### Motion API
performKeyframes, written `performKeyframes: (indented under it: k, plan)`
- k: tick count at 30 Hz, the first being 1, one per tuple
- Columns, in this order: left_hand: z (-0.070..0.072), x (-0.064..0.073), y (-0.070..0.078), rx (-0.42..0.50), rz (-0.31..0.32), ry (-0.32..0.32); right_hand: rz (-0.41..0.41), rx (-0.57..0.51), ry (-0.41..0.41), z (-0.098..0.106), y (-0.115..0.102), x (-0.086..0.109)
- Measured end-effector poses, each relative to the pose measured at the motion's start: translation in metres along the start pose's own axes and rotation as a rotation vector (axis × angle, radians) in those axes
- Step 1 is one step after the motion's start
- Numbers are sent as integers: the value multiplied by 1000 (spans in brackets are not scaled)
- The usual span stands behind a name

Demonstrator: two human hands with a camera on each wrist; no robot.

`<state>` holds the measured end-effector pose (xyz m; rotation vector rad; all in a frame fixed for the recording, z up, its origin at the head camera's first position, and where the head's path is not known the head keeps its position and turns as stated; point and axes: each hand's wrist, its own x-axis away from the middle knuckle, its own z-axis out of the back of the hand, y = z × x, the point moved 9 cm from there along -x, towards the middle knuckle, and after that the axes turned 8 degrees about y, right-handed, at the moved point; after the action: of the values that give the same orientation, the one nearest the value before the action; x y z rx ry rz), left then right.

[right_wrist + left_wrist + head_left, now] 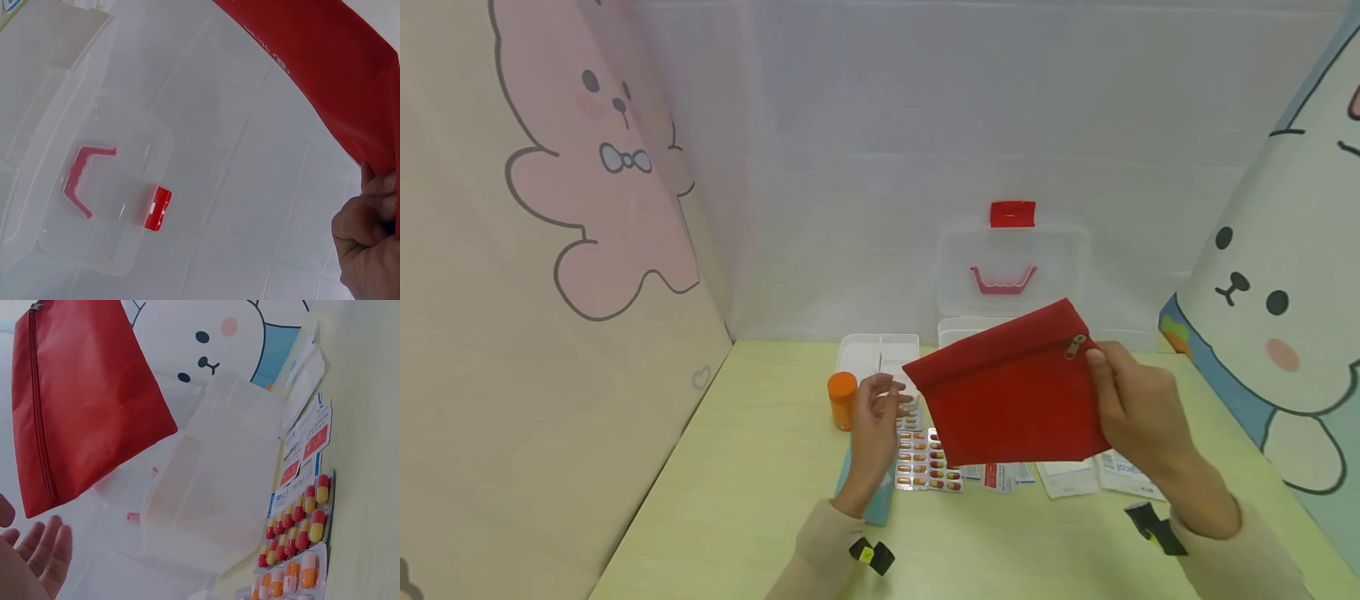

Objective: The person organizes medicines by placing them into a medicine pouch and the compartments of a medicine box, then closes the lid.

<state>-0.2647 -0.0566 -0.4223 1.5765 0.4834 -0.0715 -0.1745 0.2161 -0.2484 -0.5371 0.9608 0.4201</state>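
Note:
A red zippered pouch (1011, 392) hangs in the air above the table, tilted, with its zipper pull near the upper right corner. My right hand (1142, 408) pinches that right edge, thumb on the near face; the right wrist view shows the fingers (369, 219) curled behind the cloth. Just left of the pouch is my left hand (877, 417), fingers loosely bent and holding nothing. In the left wrist view a gap separates the left fingers (47, 550) from the pouch's lower corner. Whether the pouch contains anything cannot be seen.
Behind the pouch stands a clear plastic box, its lid (1060, 258) raised, with a pink handle (1003, 282) and red latch (1012, 214). A white divided tray (859, 348), orange-capped bottle (842, 400), capsule blister packs (912, 461), teal packet (877, 507) and white packets (1067, 477) lie around.

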Motion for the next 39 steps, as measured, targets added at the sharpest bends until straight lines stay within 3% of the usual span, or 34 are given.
performKeyframes:
  k: [4,6,8,13,19,31,39]
  plan:
    - [7,6,28,-62,-175,101,6,-1,-11,-3,-3,-1]
    - [4,9,44,-48,-247,89,9,2,-16,-3,-5,-3]
    - [-3,11,59,-14,-278,41,9,4,-27,-5,-8,-4]
    - [-23,14,81,81,-228,-98,13,6,-82,-15,-14,-7]
    - [-46,17,102,100,-222,-201,48,4,-108,-24,-22,-7]
    - [-77,24,130,180,-231,-293,143,7,-105,-36,-41,-10]
    - [-83,23,138,230,-225,-296,179,6,-91,-45,-48,-10]
